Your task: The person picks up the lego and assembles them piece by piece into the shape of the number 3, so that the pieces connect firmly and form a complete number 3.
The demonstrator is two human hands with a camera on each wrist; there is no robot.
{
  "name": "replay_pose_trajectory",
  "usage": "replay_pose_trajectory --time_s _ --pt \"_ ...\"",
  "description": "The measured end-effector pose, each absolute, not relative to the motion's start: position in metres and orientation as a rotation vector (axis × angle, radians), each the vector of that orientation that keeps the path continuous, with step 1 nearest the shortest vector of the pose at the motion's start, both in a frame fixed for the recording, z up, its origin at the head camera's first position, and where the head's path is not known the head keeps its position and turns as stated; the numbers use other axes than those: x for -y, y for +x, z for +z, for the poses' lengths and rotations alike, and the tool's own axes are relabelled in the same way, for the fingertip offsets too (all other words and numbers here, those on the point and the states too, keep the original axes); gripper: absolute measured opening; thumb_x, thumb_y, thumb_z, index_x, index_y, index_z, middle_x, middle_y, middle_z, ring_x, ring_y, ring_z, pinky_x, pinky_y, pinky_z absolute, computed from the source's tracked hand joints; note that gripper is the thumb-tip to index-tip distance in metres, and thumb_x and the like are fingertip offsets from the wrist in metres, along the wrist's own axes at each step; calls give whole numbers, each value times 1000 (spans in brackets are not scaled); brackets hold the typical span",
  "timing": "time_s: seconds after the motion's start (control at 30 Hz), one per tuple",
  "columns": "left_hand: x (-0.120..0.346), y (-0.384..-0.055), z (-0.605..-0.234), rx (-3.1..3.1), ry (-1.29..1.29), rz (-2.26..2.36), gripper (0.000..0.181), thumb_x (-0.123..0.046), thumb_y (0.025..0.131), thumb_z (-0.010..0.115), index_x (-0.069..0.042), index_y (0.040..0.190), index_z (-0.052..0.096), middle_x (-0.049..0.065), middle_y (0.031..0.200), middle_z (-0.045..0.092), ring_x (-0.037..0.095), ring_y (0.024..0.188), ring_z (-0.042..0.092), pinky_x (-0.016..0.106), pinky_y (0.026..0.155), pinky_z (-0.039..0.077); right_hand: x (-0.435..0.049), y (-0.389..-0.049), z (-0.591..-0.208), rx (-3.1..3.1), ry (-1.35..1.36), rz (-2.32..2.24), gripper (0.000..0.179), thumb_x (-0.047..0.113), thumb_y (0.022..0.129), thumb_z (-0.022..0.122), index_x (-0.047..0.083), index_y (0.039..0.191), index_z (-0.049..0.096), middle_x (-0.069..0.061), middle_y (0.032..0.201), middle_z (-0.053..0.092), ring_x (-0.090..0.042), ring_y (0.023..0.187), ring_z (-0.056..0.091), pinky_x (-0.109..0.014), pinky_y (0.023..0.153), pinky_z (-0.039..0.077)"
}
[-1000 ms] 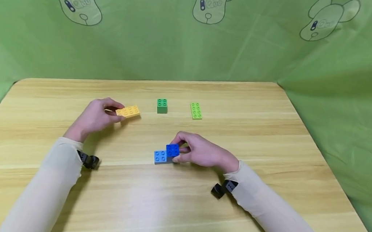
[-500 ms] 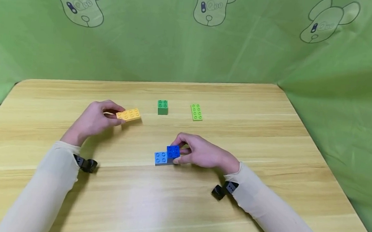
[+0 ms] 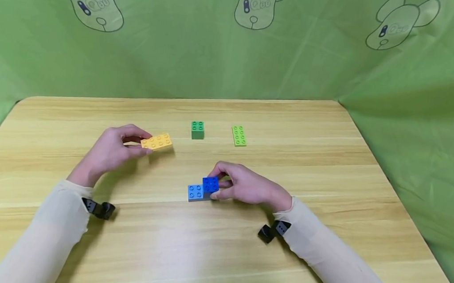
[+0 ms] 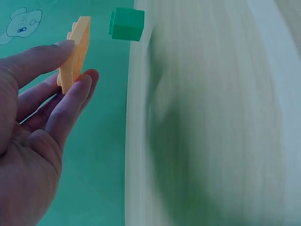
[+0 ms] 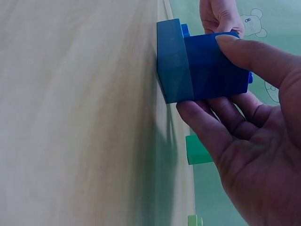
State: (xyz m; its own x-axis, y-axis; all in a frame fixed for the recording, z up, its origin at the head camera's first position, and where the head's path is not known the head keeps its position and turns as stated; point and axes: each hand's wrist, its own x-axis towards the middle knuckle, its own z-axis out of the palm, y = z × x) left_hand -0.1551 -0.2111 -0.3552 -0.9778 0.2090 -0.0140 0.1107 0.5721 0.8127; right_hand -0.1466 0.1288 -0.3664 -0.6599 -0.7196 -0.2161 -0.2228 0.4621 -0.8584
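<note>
My left hand pinches one end of a yellow-orange flat toy brick between thumb and fingers. The brick is held above the table, its studs facing up and its shadow beside it. At the middle of the table, my right hand grips a dark blue square brick with thumb and fingertips. That brick sits on the right half of a light blue brick, leaving several studs bare on the left half. In the right wrist view the dark blue brick lies flush against the light blue brick.
A dark green square brick stands farther back on the wooden table. To its right lies a flat lime green brick. A green curtain with printed bear heads hangs behind the table and along its right side.
My left hand has shifted slightly toward me with the yellow-orange brick. The right hand keeps its grip on the dark blue brick, almost still.
</note>
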Motion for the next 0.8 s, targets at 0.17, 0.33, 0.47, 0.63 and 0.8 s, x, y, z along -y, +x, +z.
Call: replay_pose_trajectory --time_s 0.17,0.33,0.47,0.63,0.8 --pt "207 -151 -353 -2656 307 1437 37 -22 86 79 -4 116 68 10 119 63 26 105 63 21 79 54 -129 -146 -367 -2160 -780 -1133 31 12 86 78 8 111 60 -4 108 60 -19 101 57 -28 90 52" --pt "203 -148 -352 -2639 352 1499 34 -16 85 79 -3 115 69 8 117 62 26 104 63 21 78 55 -129 -146 -366 -2173 -789 -1121 31 13 86 78 9 111 60 -3 107 60 -19 99 56 -28 88 52" --pt "201 -146 -349 -2632 375 1504 34 -17 85 79 -4 115 69 7 117 63 24 105 63 21 77 56 -129 -146 -366 -2172 -794 -1119 31 14 86 78 9 110 60 -3 107 61 -19 99 56 -29 87 52" --pt "198 -143 -346 -2637 391 1477 33 -19 86 78 -5 115 70 5 116 64 23 104 63 22 75 56 -129 -146 -366 -2173 -800 -1124 30 13 86 78 9 110 60 -3 106 61 -19 99 56 -29 86 52" --pt "195 -140 -342 -2635 393 1481 33 -16 85 79 -5 115 70 5 116 63 23 103 64 22 75 56 -129 -147 -366 -2173 -806 -1123 30 13 85 79 10 109 61 -3 106 61 -19 98 56 -28 86 52"
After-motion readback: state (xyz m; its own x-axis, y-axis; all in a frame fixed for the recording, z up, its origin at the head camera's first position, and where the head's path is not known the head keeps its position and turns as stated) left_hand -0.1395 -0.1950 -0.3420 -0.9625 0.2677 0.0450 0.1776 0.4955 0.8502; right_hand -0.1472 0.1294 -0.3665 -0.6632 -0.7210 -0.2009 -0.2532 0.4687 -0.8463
